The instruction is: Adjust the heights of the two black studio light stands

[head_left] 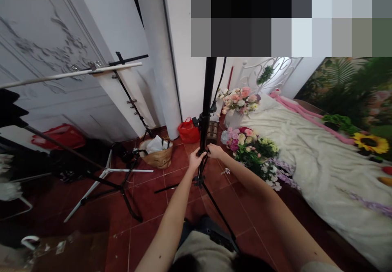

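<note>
A black tripod stand [207, 96] rises upright right in front of me, its legs spread over the tiles and its upper end hidden by the blurred blocks. My left hand [195, 160] is closed around the lower pole, thumb across its front. On the pole's other side, at the same height, the fingers of my right hand [215, 151] are closed on what looks like a knob at the stand's collar. My fingers partly cover that knob. A black cable hangs beside the pole, with a plug-like end above my hands.
To the left stand other tripods, including a white-legged one [105, 174], near a woven basket [157, 157]. A red bag [189, 131] sits behind my stand. Flower bunches [245, 141] border a bed with a cream blanket [306, 141] on the right. A cardboard box [73, 251] lies lower left.
</note>
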A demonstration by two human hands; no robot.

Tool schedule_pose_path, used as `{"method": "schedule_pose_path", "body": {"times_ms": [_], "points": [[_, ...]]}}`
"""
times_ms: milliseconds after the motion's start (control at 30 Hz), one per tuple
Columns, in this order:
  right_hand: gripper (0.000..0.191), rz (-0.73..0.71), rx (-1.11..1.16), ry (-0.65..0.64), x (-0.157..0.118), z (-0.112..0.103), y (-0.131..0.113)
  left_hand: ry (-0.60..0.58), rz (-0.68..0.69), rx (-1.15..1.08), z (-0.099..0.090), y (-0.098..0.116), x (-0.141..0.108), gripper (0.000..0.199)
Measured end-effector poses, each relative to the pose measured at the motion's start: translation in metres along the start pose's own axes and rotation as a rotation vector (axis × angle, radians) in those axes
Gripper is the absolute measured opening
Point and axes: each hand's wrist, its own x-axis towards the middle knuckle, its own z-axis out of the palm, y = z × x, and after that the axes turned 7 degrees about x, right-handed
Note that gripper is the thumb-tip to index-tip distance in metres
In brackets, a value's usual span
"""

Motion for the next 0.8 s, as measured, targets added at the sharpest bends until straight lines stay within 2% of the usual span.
{"method": "schedule_pose_path", "body": {"times_ms": [100,233,333,400,467,533,633,700,800], "points": [[0.039,-0.024,0.002,-0.098,0.008,-0.017,0.005,-0.016,0.024,-0.019,0.000,0.001,-0.001,0.044],[0.034,-0.004,0.014,-0.030,-0.004,-0.016,0.005,-0.027,0.036,-0.003,0.000,0.000,0.000,0.043],[0.037,0.021,0.070,0.142,-0.030,0.005,-0.001,-0.031,0.043,0.008,-0.001,0.001,0.001,0.042],[0.048,0.047,0.149,0.292,-0.050,0.028,-0.007,-0.032,0.042,0.006,-0.001,0.000,0.001,0.043],[0.063,0.099,0.221,0.362,-0.068,0.056,-0.012,-0.031,0.031,-0.007,-0.001,-0.001,0.001,0.043],[0.068,0.150,0.238,0.290,-0.084,0.084,-0.014,-0.032,0.023,-0.014,-0.001,-0.002,0.002,0.043],[0.050,0.182,0.212,0.115,-0.097,0.115,-0.011,-0.034,0.013,-0.007,-0.001,-0.006,0.003,0.042],[0.040,0.235,0.230,0.096,-0.096,0.120,-0.009,-0.029,0.008,-0.001,-0.002,-0.008,0.004,0.042],[0.054,0.307,0.358,0.279,-0.084,0.097,-0.006,-0.030,0.011,-0.002,-0.002,-0.009,0.005,0.042]]}}
